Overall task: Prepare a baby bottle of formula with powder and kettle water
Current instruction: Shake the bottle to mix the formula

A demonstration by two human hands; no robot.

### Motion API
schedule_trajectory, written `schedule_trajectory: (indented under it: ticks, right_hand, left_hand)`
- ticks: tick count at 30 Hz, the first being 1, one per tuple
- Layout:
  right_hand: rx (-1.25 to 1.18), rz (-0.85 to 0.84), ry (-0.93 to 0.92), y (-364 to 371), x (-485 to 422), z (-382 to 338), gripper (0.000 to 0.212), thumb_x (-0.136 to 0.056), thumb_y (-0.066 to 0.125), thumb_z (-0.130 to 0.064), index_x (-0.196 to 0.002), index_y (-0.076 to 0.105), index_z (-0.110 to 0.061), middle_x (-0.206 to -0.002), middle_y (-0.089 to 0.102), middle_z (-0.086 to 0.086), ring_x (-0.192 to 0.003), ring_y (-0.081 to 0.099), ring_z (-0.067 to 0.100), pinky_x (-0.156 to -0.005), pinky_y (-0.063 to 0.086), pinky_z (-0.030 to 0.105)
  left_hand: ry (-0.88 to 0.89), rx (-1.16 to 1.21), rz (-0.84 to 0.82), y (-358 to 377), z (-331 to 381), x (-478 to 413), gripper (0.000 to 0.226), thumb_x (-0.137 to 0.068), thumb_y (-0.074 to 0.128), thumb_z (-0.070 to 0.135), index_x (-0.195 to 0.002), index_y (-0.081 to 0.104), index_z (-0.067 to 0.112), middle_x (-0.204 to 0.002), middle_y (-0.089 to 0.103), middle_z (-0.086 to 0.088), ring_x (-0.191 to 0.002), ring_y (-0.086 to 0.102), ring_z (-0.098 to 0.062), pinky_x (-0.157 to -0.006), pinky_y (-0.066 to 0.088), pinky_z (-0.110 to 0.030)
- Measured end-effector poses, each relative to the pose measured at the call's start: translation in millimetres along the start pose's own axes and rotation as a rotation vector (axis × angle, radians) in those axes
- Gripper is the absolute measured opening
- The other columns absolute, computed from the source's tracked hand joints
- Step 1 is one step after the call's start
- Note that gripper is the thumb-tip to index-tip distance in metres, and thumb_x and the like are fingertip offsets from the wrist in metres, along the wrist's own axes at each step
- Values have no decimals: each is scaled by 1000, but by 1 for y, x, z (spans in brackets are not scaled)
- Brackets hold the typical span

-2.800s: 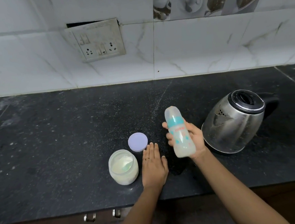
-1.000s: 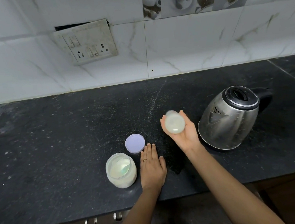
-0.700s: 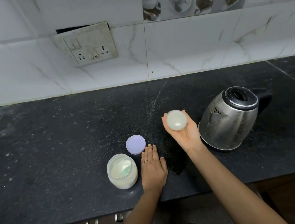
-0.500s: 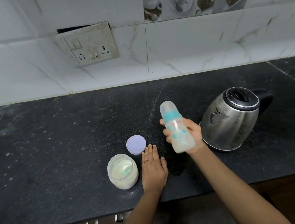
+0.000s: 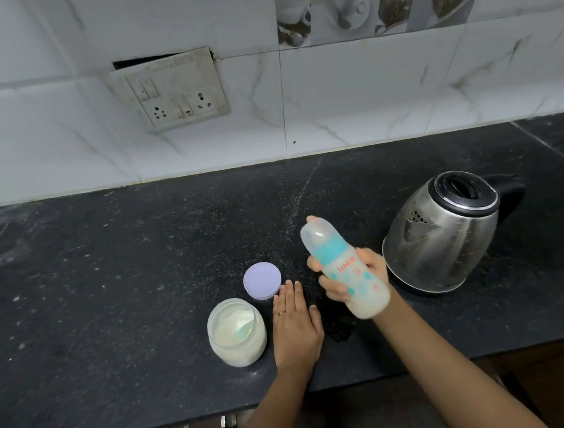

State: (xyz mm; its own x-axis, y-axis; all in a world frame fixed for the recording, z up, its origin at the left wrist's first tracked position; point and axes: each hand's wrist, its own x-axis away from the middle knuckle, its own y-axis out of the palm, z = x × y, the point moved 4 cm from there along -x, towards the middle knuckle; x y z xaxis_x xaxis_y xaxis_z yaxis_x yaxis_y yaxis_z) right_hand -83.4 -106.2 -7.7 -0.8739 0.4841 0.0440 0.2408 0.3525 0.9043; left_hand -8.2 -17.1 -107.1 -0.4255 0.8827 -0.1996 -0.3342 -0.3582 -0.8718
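A capped baby bottle (image 5: 345, 273) is gripped around its middle by the curled fingers (image 5: 331, 289) of the right hand (image 5: 373, 265). It is held above the surface (image 5: 109, 280), with the kettle (image 5: 442, 234) to their right and the open powder jar (image 5: 236, 330) to their left. The left hand (image 5: 295, 328) is laid flat, holding nothing. Milky liquid could be spilled by a loose collar or a slipping grip. The long axis is tilted: cap up and away leftward, base toward the wrist.

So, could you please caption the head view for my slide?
Right hand holds the capped baby bottle tilted; left hand lies flat beside the open powder jar.
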Motion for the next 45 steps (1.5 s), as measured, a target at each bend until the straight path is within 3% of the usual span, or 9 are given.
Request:
schedule_trajectory:
  ticks: [2, 5, 11, 14, 20, 23, 27, 38, 45]
  right_hand:
    - [53, -62, -35, 20, -1, -3, 72, -78, 71, -22, -132, 27, -5, -111, 55, 22, -75, 61, 26, -66, 55, 34]
    - [-196, 171, -111, 3, -9, -11, 88, -59, 88, -14, -133, 42, -2, -109, 59, 22, -82, 65, 29, -73, 57, 38]
    - [61, 38, -18, 18, -1, -4, 73, -77, 70, -21, -135, 27, -6, -109, 55, 22, -73, 61, 27, -65, 54, 35]
    - [-263, 203, -95, 2, -7, -8, 94, -56, 88, -12, -135, 39, -1, -107, 58, 24, -82, 63, 31, -72, 56, 39]
    - [-23, 88, -38, 19, 2, -6, 76, -76, 71, -19, -137, 26, -7, -111, 55, 22, -75, 60, 27, -64, 54, 36]
    - [-299, 364, -186, 9, -6, -8, 61, -71, 76, -14, -124, 49, -1, -107, 58, 21, -87, 64, 35, -70, 57, 47]
    - [-376, 481, -220, 5, -7, -6, 59, -77, 69, -18, -130, 47, -4, -121, 51, 21, -101, 58, 36, -71, 56, 50]
    - [-498, 434, -215, 7, -2, -13, 53, -82, 65, -18, -129, 46, -3, -117, 54, 22, -98, 60, 38, -77, 55, 50]
    - [-178, 82, -61, 25, 4, -12, 66, -78, 73, -17, -131, 42, 5, -117, 54, 24, -86, 60, 29, -75, 55, 37]
  left_hand:
    - [-19, -2, -2, 0, 0, 1, 57, -91, 32, 31, -137, 47, 0, -143, 46, -18, -136, 39, -28, -116, 14, -34]
    - [-17, -9, -4, 0, -1, 1, 59, -92, 30, 32, -139, 45, 1, -145, 44, -17, -138, 36, -27, -116, 11, -33]
    - [-16, -1, 1, -1, 0, 0, 59, -91, 30, 32, -138, 47, 1, -144, 45, -17, -137, 38, -27, -116, 13, -33]
    - [-15, -10, -5, 0, -1, 0, 58, -92, 29, 32, -138, 46, 1, -144, 45, -17, -138, 37, -27, -116, 12, -34]
    - [-8, -10, -10, 2, -1, 0, 57, -92, 30, 31, -138, 46, 1, -144, 45, -18, -137, 37, -27, -116, 14, -35]
    - [-12, -20, -6, 1, -1, 0, 58, -93, 28, 32, -139, 45, 1, -144, 45, -17, -138, 37, -27, -116, 12, -34]
    - [-6, -35, -15, 1, -1, 1, 59, -93, 26, 33, -140, 44, 2, -146, 43, -16, -139, 35, -26, -116, 13, -34]
    - [-14, -27, -11, 2, -1, 1, 60, -94, 24, 34, -142, 41, 3, -148, 41, -15, -140, 32, -24, -118, 17, -37]
    - [-15, -13, -12, 2, -1, 0, 57, -93, 30, 32, -139, 44, 1, -145, 45, -17, -138, 36, -27, -116, 16, -36]
